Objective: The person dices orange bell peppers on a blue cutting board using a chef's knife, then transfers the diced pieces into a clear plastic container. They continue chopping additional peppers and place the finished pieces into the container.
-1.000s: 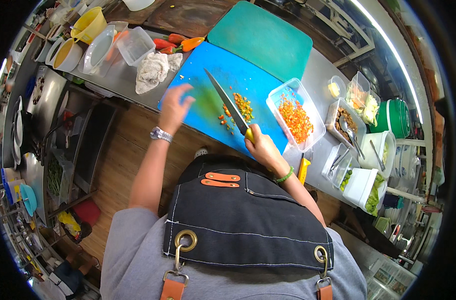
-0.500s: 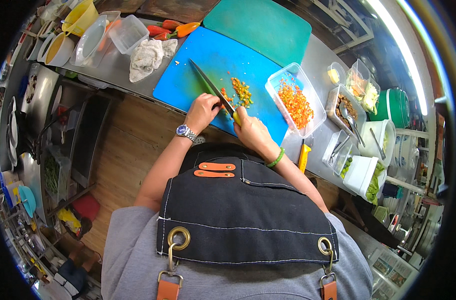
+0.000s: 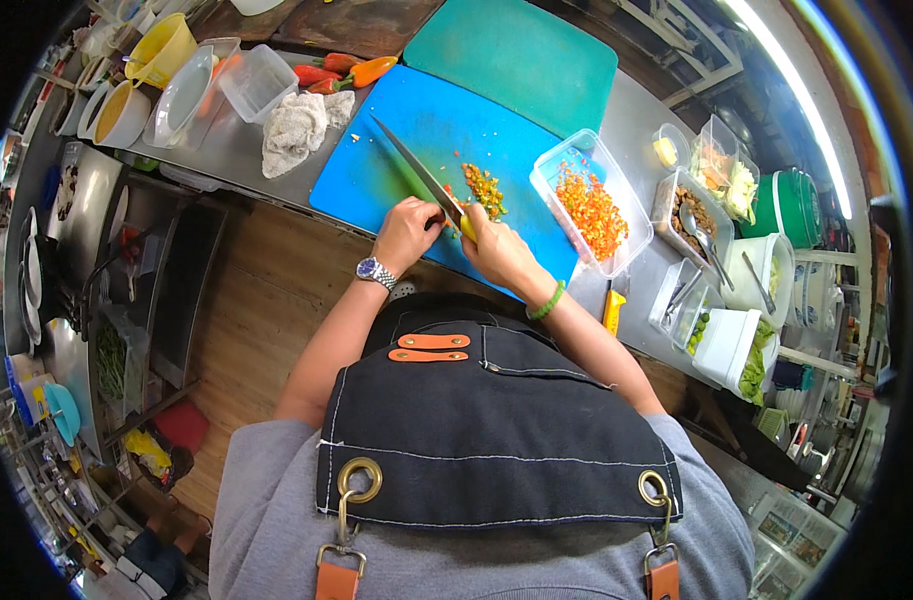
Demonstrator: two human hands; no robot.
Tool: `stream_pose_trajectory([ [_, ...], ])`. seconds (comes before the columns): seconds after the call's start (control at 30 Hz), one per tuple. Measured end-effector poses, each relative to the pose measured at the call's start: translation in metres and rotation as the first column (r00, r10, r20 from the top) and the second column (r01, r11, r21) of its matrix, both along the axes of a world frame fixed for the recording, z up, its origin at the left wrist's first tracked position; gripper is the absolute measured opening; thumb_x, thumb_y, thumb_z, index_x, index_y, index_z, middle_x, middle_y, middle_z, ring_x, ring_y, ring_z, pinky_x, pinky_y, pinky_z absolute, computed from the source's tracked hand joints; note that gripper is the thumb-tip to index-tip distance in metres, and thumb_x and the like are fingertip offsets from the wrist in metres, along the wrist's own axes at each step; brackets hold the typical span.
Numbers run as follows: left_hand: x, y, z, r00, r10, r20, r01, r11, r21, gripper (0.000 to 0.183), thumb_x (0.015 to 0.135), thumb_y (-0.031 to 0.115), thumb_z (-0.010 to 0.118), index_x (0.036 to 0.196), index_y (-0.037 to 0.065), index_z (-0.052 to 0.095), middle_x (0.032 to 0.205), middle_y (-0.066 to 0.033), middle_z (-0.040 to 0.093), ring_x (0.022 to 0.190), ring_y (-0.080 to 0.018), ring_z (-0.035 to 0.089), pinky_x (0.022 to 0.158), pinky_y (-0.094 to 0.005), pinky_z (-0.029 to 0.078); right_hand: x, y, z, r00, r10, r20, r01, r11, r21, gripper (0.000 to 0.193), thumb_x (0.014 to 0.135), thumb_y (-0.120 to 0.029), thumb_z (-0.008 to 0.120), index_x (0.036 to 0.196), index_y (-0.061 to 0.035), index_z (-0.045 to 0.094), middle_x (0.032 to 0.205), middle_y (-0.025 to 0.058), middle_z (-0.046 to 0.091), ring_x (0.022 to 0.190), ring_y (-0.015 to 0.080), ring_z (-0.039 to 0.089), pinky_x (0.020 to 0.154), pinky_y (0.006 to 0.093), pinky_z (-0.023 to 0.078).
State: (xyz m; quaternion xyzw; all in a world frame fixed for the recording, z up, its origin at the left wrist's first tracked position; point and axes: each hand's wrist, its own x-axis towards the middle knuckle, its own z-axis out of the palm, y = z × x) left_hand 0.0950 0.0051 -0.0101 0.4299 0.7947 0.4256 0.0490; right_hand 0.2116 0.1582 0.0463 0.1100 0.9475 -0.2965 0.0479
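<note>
My right hand (image 3: 499,255) grips the yellow handle of a long kitchen knife (image 3: 409,160). Its blade points to the far left over a blue cutting board (image 3: 349,185). Close against the blade's left side, near the handle, my left hand (image 3: 409,235) rests with curled fingers on the board's near edge. What those fingers hold is hidden; bits of red and orange show beside the blade. Right of the knife lies a small heap of chopped peppers (image 3: 484,190), orange and green. Further right, a clear plastic container (image 3: 629,256) holds finely diced red and orange pepper (image 3: 590,212).
Whole red and orange peppers (image 3: 373,71) and a crumpled white cloth (image 3: 293,135) lie beyond the board's left side. A green board (image 3: 517,60) sits behind. Another yellow-handled tool (image 3: 613,312) lies at right, near several food tubs (image 3: 722,350).
The whole view has shifted slightly. Both hands and the knife stay close together at the board's near edge, with only a small movement. Nothing is visibly picked up or let go.
</note>
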Motion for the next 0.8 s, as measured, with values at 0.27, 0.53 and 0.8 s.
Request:
stream_pose_trajectory([
  [0.27,0.0,0.001,0.0,1.0,0.006,-0.025,-0.006,1.0,-0.003,0.008,0.077,0.006,0.072,0.084,0.003,0.069,0.082,-0.0151,0.068,0.084,-0.0332,0.065,0.075,-0.0439,0.052,0.005,-0.013,-0.011,0.997,-0.03,0.064,0.028,0.999,0.026,0.029,0.093,-0.018,0.057,0.112,-0.0038,0.04,0.081,0.0304,0.066,0.077,0.0519,0.065,0.067,0.0622,0.05],
  [0.53,0.001,-0.005,0.008,0.965,0.001,0.264,-0.016,0.998,0.055,0.01,0.08,0.004,0.074,0.087,0.001,0.068,0.085,-0.0145,0.068,0.08,-0.0322,0.065,0.074,-0.042,0.053,-0.023,0.017,-0.006,0.993,-0.114,0.017,0.115,0.989,-0.098,0.03,0.093,-0.019,0.059,0.112,-0.0046,0.041,0.088,0.0334,0.066,0.085,0.0529,0.063,0.074,0.0618,0.048],
  [0.8,-0.003,-0.001,-0.002,0.999,-0.011,0.038,0.011,1.0,0.014,0.008,0.081,0.003,0.071,0.088,0.002,0.068,0.087,-0.0151,0.067,0.083,-0.0344,0.064,0.074,-0.0437,0.053,0.013,0.009,-0.003,0.998,-0.058,0.011,0.059,0.994,-0.097,0.027,0.094,-0.018,0.059,0.11,-0.006,0.041,0.081,0.0313,0.065,0.079,0.0529,0.063,0.068,0.0603,0.046],
])
